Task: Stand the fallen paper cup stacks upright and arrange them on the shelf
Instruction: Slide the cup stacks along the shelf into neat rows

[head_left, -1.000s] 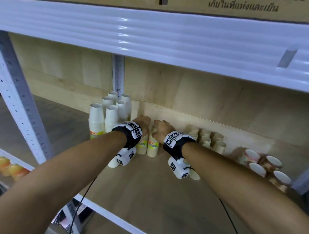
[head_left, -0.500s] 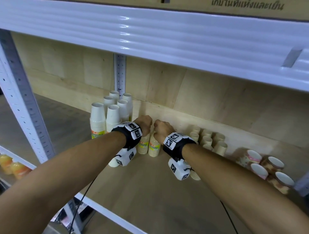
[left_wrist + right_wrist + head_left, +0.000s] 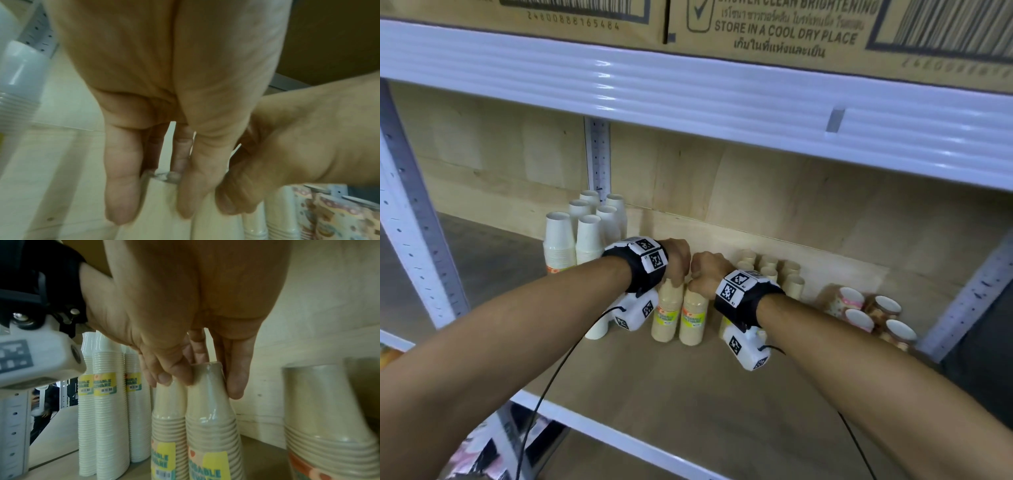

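Note:
Two tan paper cup stacks stand upright side by side mid-shelf, wrapped in clear film with yellow labels. My left hand [image 3: 677, 270] grips the top of the left tan stack [image 3: 667, 318], its fingers [image 3: 121, 194] curled down around the top cup [image 3: 162, 191]. My right hand [image 3: 705, 274] pinches the top of the right tan stack [image 3: 693, 322]. In the right wrist view, thumb and fingers of that right hand [image 3: 203, 382] close round the stack's narrow top [image 3: 209, 402]. The left tan stack [image 3: 168, 418] stands touching it.
Several white cup stacks [image 3: 585, 236] stand upright at the back left by a metal post [image 3: 597, 157]. More tan stacks [image 3: 774, 274] stand at the right. Patterned cup stacks [image 3: 859, 308] lie on their sides at the far right. The upper shelf beam [image 3: 688, 89] hangs overhead.
My two hands have drawn slightly closer together above the two tan stacks. The stacks stay upright in the same spot. The head view has tilted up a little.

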The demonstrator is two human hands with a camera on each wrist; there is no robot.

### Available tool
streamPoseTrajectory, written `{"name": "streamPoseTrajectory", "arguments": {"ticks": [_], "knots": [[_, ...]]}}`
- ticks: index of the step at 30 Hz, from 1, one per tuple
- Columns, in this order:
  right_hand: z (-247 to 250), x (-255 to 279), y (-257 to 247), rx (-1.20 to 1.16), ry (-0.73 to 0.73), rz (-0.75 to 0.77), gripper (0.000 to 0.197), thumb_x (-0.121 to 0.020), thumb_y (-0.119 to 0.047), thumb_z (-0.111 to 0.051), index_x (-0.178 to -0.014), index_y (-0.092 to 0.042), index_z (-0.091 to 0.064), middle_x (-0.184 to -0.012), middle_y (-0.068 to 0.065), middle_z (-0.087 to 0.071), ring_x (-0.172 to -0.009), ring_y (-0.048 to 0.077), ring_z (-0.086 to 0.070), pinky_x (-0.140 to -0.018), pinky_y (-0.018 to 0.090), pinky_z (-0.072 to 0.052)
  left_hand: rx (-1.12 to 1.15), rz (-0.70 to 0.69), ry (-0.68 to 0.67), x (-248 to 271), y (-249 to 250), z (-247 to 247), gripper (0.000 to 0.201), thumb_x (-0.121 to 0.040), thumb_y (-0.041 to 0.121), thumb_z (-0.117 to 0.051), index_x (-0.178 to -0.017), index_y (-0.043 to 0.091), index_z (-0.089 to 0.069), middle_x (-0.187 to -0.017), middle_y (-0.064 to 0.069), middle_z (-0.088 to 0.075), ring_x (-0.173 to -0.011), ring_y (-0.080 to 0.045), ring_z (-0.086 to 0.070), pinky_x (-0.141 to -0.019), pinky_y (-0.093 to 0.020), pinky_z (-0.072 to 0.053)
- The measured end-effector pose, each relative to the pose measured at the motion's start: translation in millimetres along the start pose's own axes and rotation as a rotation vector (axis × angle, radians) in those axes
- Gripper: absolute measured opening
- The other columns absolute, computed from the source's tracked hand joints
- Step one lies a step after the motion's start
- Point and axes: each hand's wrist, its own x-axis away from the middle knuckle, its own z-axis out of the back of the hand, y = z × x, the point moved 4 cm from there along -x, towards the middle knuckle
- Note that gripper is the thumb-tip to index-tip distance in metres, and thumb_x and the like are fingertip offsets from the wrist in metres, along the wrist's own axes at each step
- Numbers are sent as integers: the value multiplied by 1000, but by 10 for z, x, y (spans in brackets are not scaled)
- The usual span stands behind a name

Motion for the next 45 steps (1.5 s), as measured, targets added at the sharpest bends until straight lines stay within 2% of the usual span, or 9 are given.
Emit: {"name": "streamPoseTrajectory", "arguments": {"ticks": [3, 6, 9, 11, 13, 21, 27, 33, 45], "knots": [[99, 178, 71, 32, -36, -31, 26, -85, -18, -65, -109, -6, -63, -107, 11, -65, -95, 26, -62, -63, 25, -38, -76, -72, -187, 69, 258, -33, 20, -81, 4, -74, -79, 16, -58, -72, 5, -49, -61, -6, -55, -47, -10, -43], [181, 319, 188, 70, -69, -59, 14, -82, -21, -67, -82, -9, -59, -82, 5, -58, -79, 20, -56, -47, 22, -31, -169, -118, -228, 181, 546, -27, 19, -83, 7, -73, -98, 11, -63, -76, 0, -53, -49, -6, -44, -30, -6, -30], [284, 458, 339, 114, -79, -111, 22, -81, -21, -67, -68, -13, -51, -67, -1, -48, -72, 18, -54, -44, 22, -30, -157, -127, -214, 225, 789, -38, 32, -82, 15, -75, -112, 4, -69, -96, -7, -66, -65, -14, -57, -58, -15, -51], [355, 542, 461, 125, -84, -147, 14, -81, -20, -67, -76, -11, -58, -69, 0, -52, -68, 17, -55, -45, 22, -33, -116, -142, -227, 239, 938, -66, 38, -82, 15, -75, -117, 1, -67, -97, -9, -66, -79, -19, -61, -82, -31, -56], [424, 634, 574, 126, -87, -167, 14, -82, -23, -67, -88, -10, -64, -75, 2, -57, -73, 18, -58, -49, 22, -37, -72, -161, -224, 223, 1083, -104, 36, -83, 12, -74, -116, -1, -67, -95, -9, -63, -84, -21, -60, -89, -35, -55], [588, 851, 1108, 157, -55, -276, 21, -82, -21, -68, -98, -9, -63, -87, 4, -58, -79, 18, -58, -47, 21, -34, 19, -226, -247, 120, 1515, -265, 32, -82, 10, -75, -112, 2, -67, -93, -9, -68, -72, -22, -65, -68, -31, -58], [598, 846, 1364, 164, -23, -327, 18, -85, -23, -66, -74, -11, -57, -82, 2, -57, -66, 15, -53, -45, 20, -30, -50, -277, -223, 13, 1672, -379, 41, -81, 17, -75, -120, 5, -67, -113, -10, -70, -94, -26, -70, -82, -36, -59], [594, 823, 1446, 142, 21, -324, 23, -86, -18, -63, -106, -8, -67, -105, 7, -64, -92, 24, -61, -67, 25, -40, 20, -266, -235, -69, 1638, -432, 37, -77, 14, -79, -111, 3, -70, -108, -14, -70, -92, -29, -71, -79, -44, -61], [446, 681, 1581, 87, 111, -376, 19, -88, -32, -55, -99, -18, -63, -107, 6, -65, -94, 27, -63, -72, 28, -40, 58, -303, -248, -103, 1624, -431, 38, -80, 16, -78, -117, 9, -67, -111, -7, -69, -68, -14, -63, -55, -23, -54]]}}
